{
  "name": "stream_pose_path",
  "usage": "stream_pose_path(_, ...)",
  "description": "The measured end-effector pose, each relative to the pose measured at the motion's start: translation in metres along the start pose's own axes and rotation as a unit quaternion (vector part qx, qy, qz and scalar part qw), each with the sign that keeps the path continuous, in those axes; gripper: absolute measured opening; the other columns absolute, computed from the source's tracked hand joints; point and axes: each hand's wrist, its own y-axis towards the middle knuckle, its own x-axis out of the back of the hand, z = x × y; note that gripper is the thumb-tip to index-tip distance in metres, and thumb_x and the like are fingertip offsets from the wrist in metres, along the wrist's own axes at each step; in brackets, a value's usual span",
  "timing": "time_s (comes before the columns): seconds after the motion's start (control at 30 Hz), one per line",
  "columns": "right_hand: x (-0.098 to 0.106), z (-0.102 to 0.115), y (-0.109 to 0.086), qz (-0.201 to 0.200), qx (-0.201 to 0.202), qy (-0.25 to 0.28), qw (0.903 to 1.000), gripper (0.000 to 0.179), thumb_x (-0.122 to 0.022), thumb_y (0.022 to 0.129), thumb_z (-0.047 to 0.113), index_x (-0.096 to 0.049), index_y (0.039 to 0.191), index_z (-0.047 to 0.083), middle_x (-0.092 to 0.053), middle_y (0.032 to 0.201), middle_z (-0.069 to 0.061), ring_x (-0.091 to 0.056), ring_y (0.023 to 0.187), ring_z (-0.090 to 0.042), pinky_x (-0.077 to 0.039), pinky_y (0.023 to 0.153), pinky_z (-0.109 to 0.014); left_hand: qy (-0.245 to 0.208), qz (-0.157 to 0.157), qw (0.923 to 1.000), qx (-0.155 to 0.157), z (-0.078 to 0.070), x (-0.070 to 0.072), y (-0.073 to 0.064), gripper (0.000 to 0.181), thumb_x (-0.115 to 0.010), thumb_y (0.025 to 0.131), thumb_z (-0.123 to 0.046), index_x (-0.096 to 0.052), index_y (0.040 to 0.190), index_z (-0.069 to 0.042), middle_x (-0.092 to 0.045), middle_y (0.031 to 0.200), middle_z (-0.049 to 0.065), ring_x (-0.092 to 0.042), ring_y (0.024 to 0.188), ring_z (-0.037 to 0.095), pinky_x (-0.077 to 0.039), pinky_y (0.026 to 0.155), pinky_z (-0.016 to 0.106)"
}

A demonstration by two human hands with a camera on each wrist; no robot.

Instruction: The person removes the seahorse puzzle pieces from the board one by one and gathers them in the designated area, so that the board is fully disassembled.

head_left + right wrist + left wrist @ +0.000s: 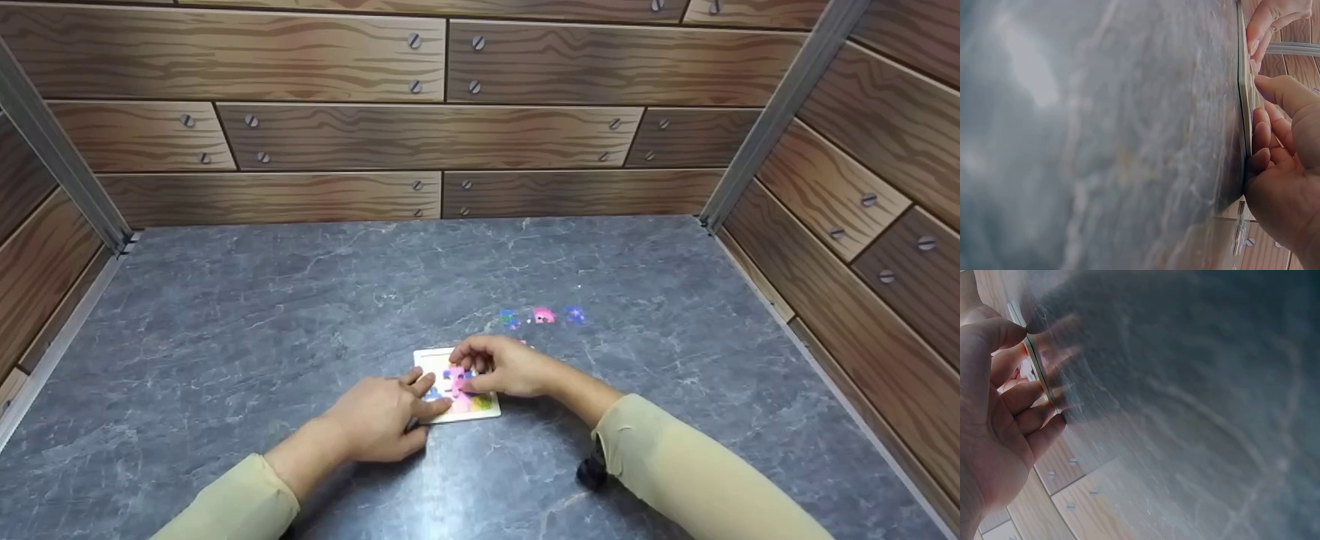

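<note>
A small square jigsaw puzzle board with a white frame lies on the grey tabletop, partly filled with bright pieces. My left hand rests on its left side, fingers spread over the pieces and border. In the left wrist view, the fingertips of the left hand meet the board's edge. Over the right half, my right hand pinches a pink puzzle piece between thumb and fingers, at the board's surface. The right wrist view shows the right hand low against the board; the piece is mostly hidden there.
Beyond the board, loose puzzle pieces lie on the table: a blue-green piece, a pink piece and a purple-blue piece. Another pink bit shows behind the right hand. Wood-patterned walls enclose the grey marbled tabletop.
</note>
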Motion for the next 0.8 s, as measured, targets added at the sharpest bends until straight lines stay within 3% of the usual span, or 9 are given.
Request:
stream_pose_path(0.47,0.0008,0.001,0.0011,0.002,0.014,0.017,0.9997,0.037,-0.078,0.094,0.01,-0.07,0.129,0.002,-0.067,0.106,-0.005,-0.058,0.092,-0.011,-0.047,0.081,-0.024,0.007,0.004,1.0,-0.001,0.0003,-0.0002,-0.0008,0.049,-0.062,0.096,-0.03,-0.069,0.144,-0.022,-0.057,0.148,0.026,-0.056,0.138,0.044,-0.057,0.096,0.058)
stream_pose_path(0.8,0.0067,0.0032,-0.0002,-0.01,0.013,0.026,0.9995,0.039,-0.078,0.095,0.011,-0.07,0.132,0.002,-0.069,0.108,-0.01,-0.058,0.089,-0.014,-0.047,0.078,-0.025,-0.002,0.026,0.9997,0.001,0.0012,0.001,0.0012,0.05,-0.06,0.098,-0.029,-0.066,0.147,-0.022,-0.054,0.151,0.025,-0.053,0.141,0.043,-0.057,0.096,0.058)
